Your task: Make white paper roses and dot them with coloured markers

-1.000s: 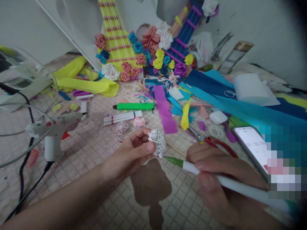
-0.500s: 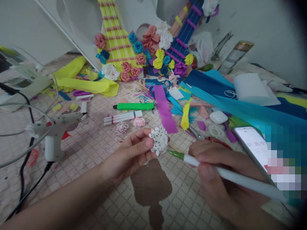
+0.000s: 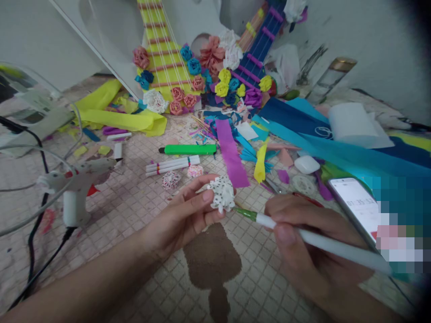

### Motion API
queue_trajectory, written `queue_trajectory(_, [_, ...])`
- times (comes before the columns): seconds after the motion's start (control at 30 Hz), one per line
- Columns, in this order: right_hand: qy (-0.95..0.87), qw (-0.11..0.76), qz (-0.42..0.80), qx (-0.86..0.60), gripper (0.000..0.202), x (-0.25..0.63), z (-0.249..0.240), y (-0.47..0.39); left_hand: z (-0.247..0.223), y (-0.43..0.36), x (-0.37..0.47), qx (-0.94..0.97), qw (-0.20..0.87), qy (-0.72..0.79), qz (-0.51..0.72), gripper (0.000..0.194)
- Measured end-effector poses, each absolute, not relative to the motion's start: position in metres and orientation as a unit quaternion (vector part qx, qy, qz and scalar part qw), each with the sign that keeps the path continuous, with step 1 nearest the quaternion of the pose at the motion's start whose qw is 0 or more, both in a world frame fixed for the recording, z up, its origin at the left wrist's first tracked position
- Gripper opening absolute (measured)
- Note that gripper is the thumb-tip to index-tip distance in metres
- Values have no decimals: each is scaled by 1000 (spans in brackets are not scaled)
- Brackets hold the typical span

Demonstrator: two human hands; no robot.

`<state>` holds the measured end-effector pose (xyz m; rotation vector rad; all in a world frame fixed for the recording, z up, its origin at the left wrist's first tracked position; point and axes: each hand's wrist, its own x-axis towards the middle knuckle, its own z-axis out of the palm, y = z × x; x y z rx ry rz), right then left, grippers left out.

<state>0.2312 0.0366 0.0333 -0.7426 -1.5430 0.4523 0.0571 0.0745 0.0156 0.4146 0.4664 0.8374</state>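
Observation:
Between the thumb and fingers of my left hand [image 3: 193, 206] is a white paper flower [image 3: 222, 194] with dark specks. My right hand [image 3: 313, 246] grips a white pen [image 3: 330, 246] with a green front end, and its tip is beside the flower's right edge; whether they touch I cannot tell. Behind my left hand lie two small speckled flowers, one dark-spotted [image 3: 171, 180] and one pink-spotted [image 3: 195, 171]. White markers [image 3: 172, 166] lie just beyond them, and a green marker [image 3: 189, 149] is farther back.
A hot glue gun [image 3: 76, 190] with cables stands at the left. Yellow [image 3: 168, 58] and blue [image 3: 259, 49] paper guitars with flowers are at the back. Paper strips, scissors [image 3: 274, 185] and a lit phone [image 3: 353, 206] lie to the right.
The flower in my left hand has shifted slightly left and up and is turned a little. My right hand and the pen tip have moved slightly with it.

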Motion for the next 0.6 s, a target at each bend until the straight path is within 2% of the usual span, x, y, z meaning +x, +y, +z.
queue_trajectory(0.6, [-686, 621, 197, -324, 28, 233, 36, 36, 17, 74, 59, 242, 863, 212, 389, 21])
